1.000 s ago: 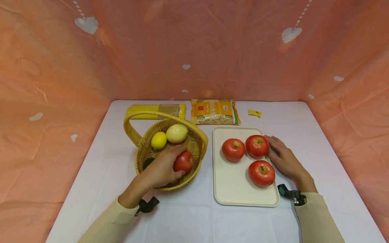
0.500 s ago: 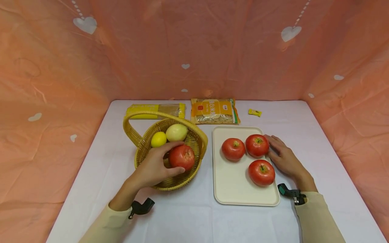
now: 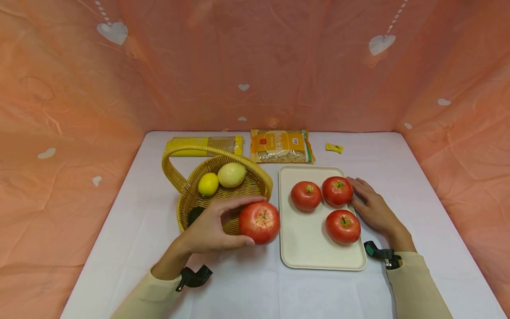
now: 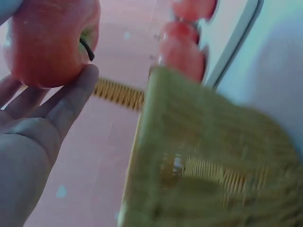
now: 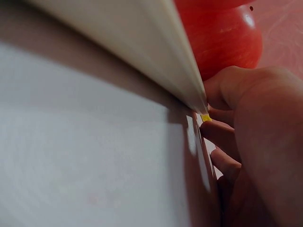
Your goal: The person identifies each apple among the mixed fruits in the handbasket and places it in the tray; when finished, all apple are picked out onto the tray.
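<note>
In the head view my left hand (image 3: 213,228) holds a red apple (image 3: 260,223) between thumb and fingers, over the right front rim of a wicker basket (image 3: 184,195). Its short dark stem (image 4: 86,49) shows in the left wrist view. Inside the basket lie a lemon (image 3: 208,184), a pale green-yellow fruit (image 3: 232,175) and a dark round thing (image 3: 195,215), partly hidden by my hand. My right hand (image 3: 374,210) rests at the right edge of a cream tray (image 3: 303,248), fingertips at its rim (image 5: 201,101). On the tray sit three red apples (image 3: 306,196).
Behind the basket lies a yellow packet (image 3: 187,146), partly crossed by the arched handle (image 3: 223,153). An orange and clear bag (image 3: 280,146) of grain-like food lies behind the tray, with a small yellow wrapped piece (image 3: 334,148) to its right. Pink cloth (image 3: 271,57) surrounds the table.
My left hand has lifted the apple from inside the basket and moved it right and toward me, out over the rim. My right hand and the tray stay put.
</note>
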The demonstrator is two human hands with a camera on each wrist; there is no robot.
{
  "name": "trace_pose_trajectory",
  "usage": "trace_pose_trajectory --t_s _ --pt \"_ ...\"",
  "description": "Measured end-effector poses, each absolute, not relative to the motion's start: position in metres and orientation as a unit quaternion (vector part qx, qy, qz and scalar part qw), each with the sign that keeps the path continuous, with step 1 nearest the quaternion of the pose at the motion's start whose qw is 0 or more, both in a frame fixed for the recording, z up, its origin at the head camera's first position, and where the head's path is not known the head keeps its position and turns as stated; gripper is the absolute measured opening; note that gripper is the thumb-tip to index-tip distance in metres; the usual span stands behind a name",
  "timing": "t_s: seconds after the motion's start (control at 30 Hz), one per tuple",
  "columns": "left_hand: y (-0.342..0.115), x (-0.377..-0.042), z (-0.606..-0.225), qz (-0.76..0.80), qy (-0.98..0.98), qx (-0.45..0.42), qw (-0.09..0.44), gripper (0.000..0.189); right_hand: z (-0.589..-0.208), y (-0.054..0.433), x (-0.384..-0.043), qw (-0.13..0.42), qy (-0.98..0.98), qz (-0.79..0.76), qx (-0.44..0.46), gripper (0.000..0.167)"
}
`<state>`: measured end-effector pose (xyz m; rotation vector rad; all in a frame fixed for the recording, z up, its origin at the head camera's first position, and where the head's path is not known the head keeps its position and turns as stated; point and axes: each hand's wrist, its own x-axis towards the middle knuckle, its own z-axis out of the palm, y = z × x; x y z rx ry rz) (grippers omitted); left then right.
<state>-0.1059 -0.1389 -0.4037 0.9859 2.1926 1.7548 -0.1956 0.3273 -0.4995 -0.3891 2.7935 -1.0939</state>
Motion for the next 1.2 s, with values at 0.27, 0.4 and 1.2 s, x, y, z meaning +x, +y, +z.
trace_pose_trajectory --t_s 0.27,0.4,1.2 --pt "-0.097 -0.098 -0.42 0.594 0.708 0.365 0.115 0.077 -0.5 0.327 -0.194 0.062 0.925 -0.355 -0.122 0.064" --pt "-0.079 -0.097 -0.43 0.585 0.715 0.358 0.136 0.078 -0.5 0.327 -0.195 0.069 0.924 -0.357 -0.12 0.065" --pt "-0.011 -0.116 -0.473 0.566 0.788 0.187 0.155 0.076 -0.503 0.329 -0.197 0.047 0.926 -0.351 -0.134 0.064"
